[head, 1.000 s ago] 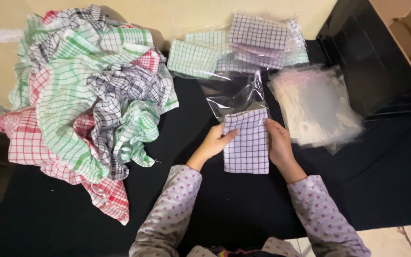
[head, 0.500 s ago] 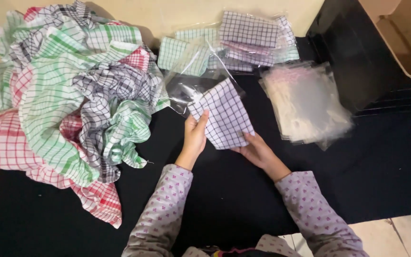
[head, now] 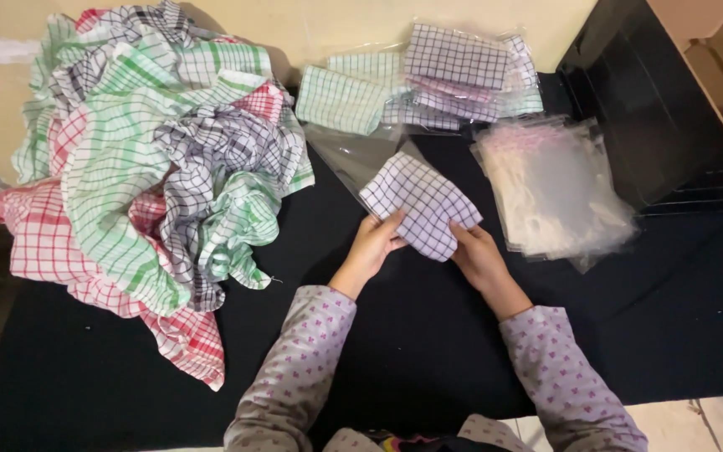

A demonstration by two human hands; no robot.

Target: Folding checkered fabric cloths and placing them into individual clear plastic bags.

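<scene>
A folded white cloth with a dark grid pattern [head: 420, 202] is held between both hands above the black table [head: 395, 351]. My left hand [head: 371, 244] grips its lower left edge. My right hand [head: 480, 255] grips its lower right corner. The cloth is turned at an angle, its far corner pointing up-left toward a clear plastic bag [head: 357, 155] lying open on the table just beyond it.
A big heap of loose checked cloths [head: 152, 176] in green, red and black fills the left. Bagged folded cloths [head: 428, 79] lie stacked at the back. A pile of empty clear bags [head: 550, 184] sits at the right, beside a black crate [head: 654, 100].
The folded cloth has been lifted and rotated from upright to diagonal, moving toward the mouth of the clear bag. Both hands shifted with it.
</scene>
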